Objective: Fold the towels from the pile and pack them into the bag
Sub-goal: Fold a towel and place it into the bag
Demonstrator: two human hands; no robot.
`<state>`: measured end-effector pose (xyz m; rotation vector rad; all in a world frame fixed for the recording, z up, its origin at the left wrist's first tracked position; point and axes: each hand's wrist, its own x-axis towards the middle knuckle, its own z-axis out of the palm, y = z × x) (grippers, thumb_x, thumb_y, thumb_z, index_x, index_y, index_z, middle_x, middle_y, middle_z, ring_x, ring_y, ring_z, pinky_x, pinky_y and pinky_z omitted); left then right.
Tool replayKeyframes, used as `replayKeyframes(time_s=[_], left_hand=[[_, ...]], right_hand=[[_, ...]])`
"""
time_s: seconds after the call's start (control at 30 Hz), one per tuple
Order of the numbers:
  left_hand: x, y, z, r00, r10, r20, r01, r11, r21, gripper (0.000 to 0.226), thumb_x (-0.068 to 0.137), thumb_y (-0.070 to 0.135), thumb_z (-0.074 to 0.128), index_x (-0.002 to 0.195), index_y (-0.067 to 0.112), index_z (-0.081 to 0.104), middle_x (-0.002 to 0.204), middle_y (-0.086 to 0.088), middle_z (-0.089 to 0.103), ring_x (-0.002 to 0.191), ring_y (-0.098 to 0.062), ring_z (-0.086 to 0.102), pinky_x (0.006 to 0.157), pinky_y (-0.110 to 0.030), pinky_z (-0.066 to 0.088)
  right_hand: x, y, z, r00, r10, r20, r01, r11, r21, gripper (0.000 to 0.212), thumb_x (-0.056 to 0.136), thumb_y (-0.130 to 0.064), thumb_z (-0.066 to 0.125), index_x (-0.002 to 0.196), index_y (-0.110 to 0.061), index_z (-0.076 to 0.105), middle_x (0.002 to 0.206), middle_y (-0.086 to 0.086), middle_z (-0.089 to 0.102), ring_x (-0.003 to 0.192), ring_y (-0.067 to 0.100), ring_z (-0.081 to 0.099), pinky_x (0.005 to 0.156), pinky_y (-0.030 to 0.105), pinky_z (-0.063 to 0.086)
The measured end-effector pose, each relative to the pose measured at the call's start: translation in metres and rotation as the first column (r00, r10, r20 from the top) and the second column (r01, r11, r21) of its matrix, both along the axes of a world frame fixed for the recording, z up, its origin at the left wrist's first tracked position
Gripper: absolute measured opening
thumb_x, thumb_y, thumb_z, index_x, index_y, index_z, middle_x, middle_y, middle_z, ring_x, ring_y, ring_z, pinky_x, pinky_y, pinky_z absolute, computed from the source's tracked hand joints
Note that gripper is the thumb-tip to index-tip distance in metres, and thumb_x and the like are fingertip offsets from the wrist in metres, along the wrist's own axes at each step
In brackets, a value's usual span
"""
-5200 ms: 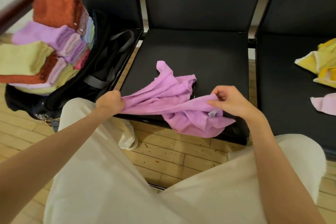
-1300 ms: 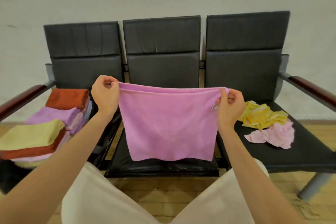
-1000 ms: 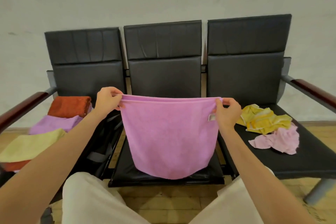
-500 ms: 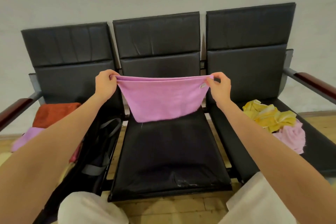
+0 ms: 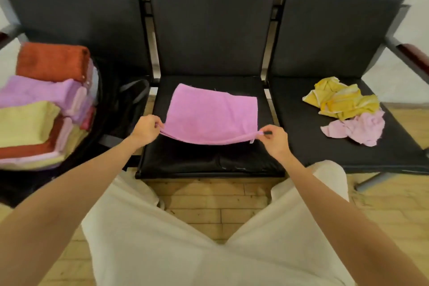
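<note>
A purple towel point(image 5: 212, 115) lies folded in half on the middle black seat point(image 5: 209, 160). My left hand point(image 5: 146, 129) pinches its near left corner and my right hand point(image 5: 274, 138) pinches its near right corner, where a small white tag hangs. The near edge is lifted slightly off the seat. On the right seat lie a crumpled yellow towel point(image 5: 341, 98) and a crumpled pale pink towel point(image 5: 357, 129). On the left seat a black bag point(image 5: 116, 109) holds a stack of folded towels point(image 5: 44, 104) in orange, purple, yellow-green and pink.
Three joined black chairs stand against a pale wall, with a wooden armrest point(image 5: 415, 57) at the far right. My knees in light trousers point(image 5: 209, 251) fill the foreground over a wooden floor point(image 5: 209, 206).
The towel was held up spread in the air. My hands have lowered it onto the middle seat, folded in half, and still pinch its near corners.
</note>
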<state>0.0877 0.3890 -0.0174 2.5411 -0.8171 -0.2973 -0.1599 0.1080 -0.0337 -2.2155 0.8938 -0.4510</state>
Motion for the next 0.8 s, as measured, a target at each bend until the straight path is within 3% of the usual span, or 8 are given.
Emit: replayKeyframes(time_s=[0.07,0.2,0.4,0.47,0.53,0.6,0.7,0.8], left_hand=[[-0.014,0.017,-0.019,0.995,-0.101,-0.003,0.101,0.988,0.12,0.022,0.086,-0.007,0.048,0.087,-0.003,0.069,0.095,-0.019,0.068,0.093,-0.034,0.063,0.081,-0.036,0.049],[-0.029,0.044,-0.033,0.97,-0.239,0.038,0.211,0.912,0.352,0.022,0.088,0.001,0.047,0.097,0.002,0.066,0.104,-0.016,0.062,0.096,-0.035,0.06,0.084,-0.044,0.05],[-0.051,0.041,-0.027,0.931,-0.36,0.054,0.197,0.623,0.757,0.029,0.091,0.014,0.047,0.117,0.008,0.058,0.12,-0.012,0.052,0.112,-0.031,0.051,0.093,-0.039,0.044],[-0.062,0.029,-0.025,0.926,-0.369,0.085,0.164,0.593,0.789,0.031,0.091,0.02,0.049,0.12,0.011,0.056,0.124,-0.012,0.05,0.116,-0.031,0.047,0.097,-0.039,0.039],[-0.073,0.012,-0.027,0.935,-0.35,0.058,0.231,0.724,0.65,0.028,0.088,0.02,0.055,0.114,0.013,0.06,0.121,-0.01,0.052,0.114,-0.029,0.049,0.095,-0.036,0.038],[-0.089,-0.011,-0.031,0.939,-0.323,-0.12,0.344,0.875,0.34,0.026,0.085,0.017,0.063,0.111,0.015,0.063,0.12,-0.008,0.055,0.113,-0.027,0.051,0.092,-0.03,0.037],[-0.121,-0.054,-0.03,0.855,-0.372,-0.361,0.387,0.921,-0.033,0.038,0.081,0.015,0.073,0.117,0.01,0.063,0.119,-0.004,0.06,0.112,-0.019,0.055,0.089,-0.019,0.037],[-0.149,-0.098,-0.032,0.801,-0.396,-0.449,0.361,0.918,-0.164,0.046,0.078,0.018,0.078,0.119,0.007,0.061,0.114,-0.004,0.064,0.101,-0.016,0.059,0.087,-0.021,0.045]], right_hand=[[-0.012,0.012,-0.011,0.992,0.042,-0.119,-0.043,0.999,-0.004,0.013,0.082,-0.01,0.07,0.091,0.0,0.07,0.094,0.013,0.069,0.088,0.024,0.064,0.08,0.025,0.047],[-0.028,0.03,-0.014,0.96,0.141,-0.24,-0.151,0.988,-0.024,0.011,0.084,-0.013,0.07,0.09,-0.004,0.07,0.088,0.008,0.068,0.077,0.014,0.058,0.074,0.02,0.041],[-0.036,0.035,-0.009,0.947,0.2,-0.253,-0.21,0.978,-0.012,0.009,0.082,-0.013,0.072,0.087,-0.006,0.069,0.082,0.004,0.065,0.073,0.014,0.059,0.069,0.017,0.041],[-0.038,0.033,-0.008,0.935,0.243,-0.257,-0.251,0.968,0.003,0.006,0.082,-0.011,0.073,0.086,-0.008,0.07,0.081,0.003,0.066,0.072,0.014,0.06,0.068,0.017,0.045],[-0.04,0.03,-0.005,0.923,0.281,-0.263,-0.283,0.959,0.031,0.004,0.082,-0.009,0.071,0.086,-0.007,0.07,0.08,0.004,0.066,0.073,0.017,0.062,0.071,0.023,0.048],[-0.041,0.025,-0.004,0.908,0.32,-0.269,-0.317,0.947,0.054,0.003,0.083,-0.007,0.07,0.086,-0.007,0.071,0.08,0.004,0.067,0.073,0.017,0.063,0.071,0.025,0.049],[-0.038,0.016,-0.002,0.901,0.352,-0.252,-0.34,0.936,0.093,0.008,0.083,-0.006,0.069,0.09,-0.002,0.072,0.083,0.008,0.069,0.075,0.02,0.065,0.073,0.03,0.055],[-0.03,0.007,0.003,0.901,0.378,-0.215,-0.351,0.924,0.152,0.01,0.083,-0.007,0.07,0.09,-0.001,0.072,0.08,0.01,0.068,0.073,0.02,0.065,0.071,0.029,0.056]])
